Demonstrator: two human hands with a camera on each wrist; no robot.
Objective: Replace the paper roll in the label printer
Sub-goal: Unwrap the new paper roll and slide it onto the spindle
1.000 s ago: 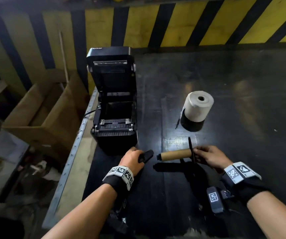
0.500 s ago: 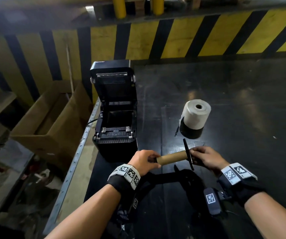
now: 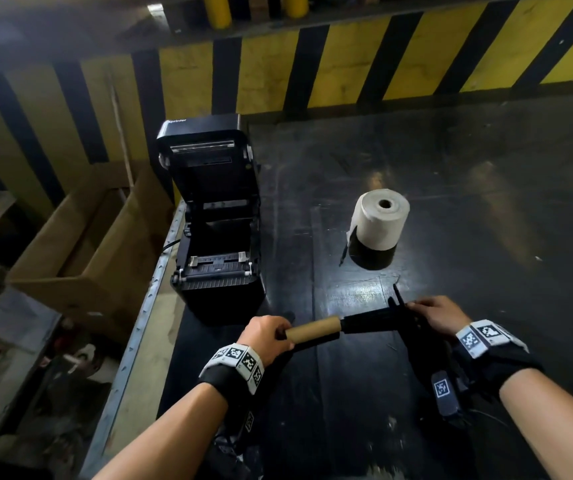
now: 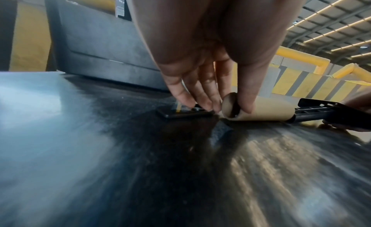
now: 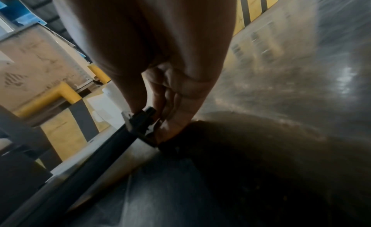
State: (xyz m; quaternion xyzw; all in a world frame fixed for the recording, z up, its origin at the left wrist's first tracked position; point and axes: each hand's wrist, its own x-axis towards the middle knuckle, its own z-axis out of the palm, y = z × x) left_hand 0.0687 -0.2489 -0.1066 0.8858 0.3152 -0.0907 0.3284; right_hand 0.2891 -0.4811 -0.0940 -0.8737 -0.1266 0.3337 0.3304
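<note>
I have my left hand (image 3: 267,336) on the near end of the empty cardboard tube (image 3: 314,331), just in front of the label printer (image 3: 216,233). In the left wrist view my thumb lies over the tube's open end (image 4: 230,106) and the other fingers (image 4: 202,94) reach down behind it, pinching it; their tips also come down at a small flat black part (image 4: 184,114) lying on the bench (image 3: 451,168), though I cannot tell whether they touch it.

The tube sits partly on a black spindle (image 3: 375,318), with a bare length of the spindle showing between the tube and my right hand (image 3: 439,315). That hand is to the right of the printer's front, with the fingers curled around the spindle's far end. In the right wrist view my thumb (image 5: 132,94) and curled fingers (image 5: 176,106) pinch the spindle (image 5: 128,132) just behind its end stop, with the small knob at the tip poking out between them. Tube and spindle run roughly level, low over the bench; whether they rest on it I cannot tell.

The printer stands at the bench's left edge with its lid tipped up and back, and the paper bay is open. The new paper roll (image 3: 380,220) stands on end on the bench to the right of the printer, well apart from both hands. A cardboard box (image 3: 88,244) sits left of the printer, off the bench. A yellow and black striped wall (image 3: 347,64) runs behind the printer.
</note>
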